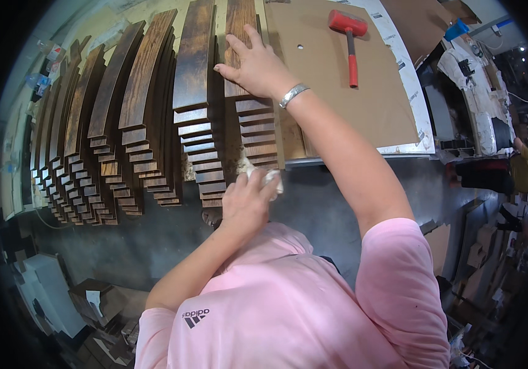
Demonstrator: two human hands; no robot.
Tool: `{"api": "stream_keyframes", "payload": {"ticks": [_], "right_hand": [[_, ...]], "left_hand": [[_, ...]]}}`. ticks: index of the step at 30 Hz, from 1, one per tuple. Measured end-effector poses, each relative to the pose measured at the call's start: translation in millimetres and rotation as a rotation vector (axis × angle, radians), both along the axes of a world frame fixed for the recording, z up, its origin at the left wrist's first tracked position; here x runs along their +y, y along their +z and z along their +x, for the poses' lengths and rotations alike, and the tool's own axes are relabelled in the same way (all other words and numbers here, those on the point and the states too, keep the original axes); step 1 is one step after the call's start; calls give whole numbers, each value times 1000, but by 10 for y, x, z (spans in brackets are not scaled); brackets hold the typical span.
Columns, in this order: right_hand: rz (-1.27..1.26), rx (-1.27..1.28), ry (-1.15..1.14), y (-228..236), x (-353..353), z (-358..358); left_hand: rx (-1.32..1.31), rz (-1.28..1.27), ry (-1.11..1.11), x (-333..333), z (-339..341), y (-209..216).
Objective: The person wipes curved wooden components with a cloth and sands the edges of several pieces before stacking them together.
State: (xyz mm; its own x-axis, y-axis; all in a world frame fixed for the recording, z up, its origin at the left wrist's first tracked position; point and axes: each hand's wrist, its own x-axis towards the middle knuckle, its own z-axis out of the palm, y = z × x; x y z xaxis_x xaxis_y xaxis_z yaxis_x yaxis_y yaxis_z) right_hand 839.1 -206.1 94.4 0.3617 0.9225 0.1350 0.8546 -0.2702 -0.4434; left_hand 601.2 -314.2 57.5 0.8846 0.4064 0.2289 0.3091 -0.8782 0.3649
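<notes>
Dark stained wooden boards point(196, 92) lie stacked in stepped rows across the worktop point(408, 114), their ends at its near edge. Her right hand point(256, 64) rests flat and open on the rightmost stack point(248, 104). Her left hand point(245, 203) grips a pale rag point(271, 178) against the board ends there. On brown cardboard point(331, 92) beside them lies a red mallet point(350, 43).
</notes>
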Motion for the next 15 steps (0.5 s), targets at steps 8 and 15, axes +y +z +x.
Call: {"api": "stream_keyframes", "payload": {"ticks": [8, 15], "right_hand": [[3, 12, 12, 0, 5, 13], [-1, -3, 0, 21, 2, 8]], "left_hand": [[-80, 7, -7, -57, -104, -3], [80, 41, 43, 48, -354, -143]]}}
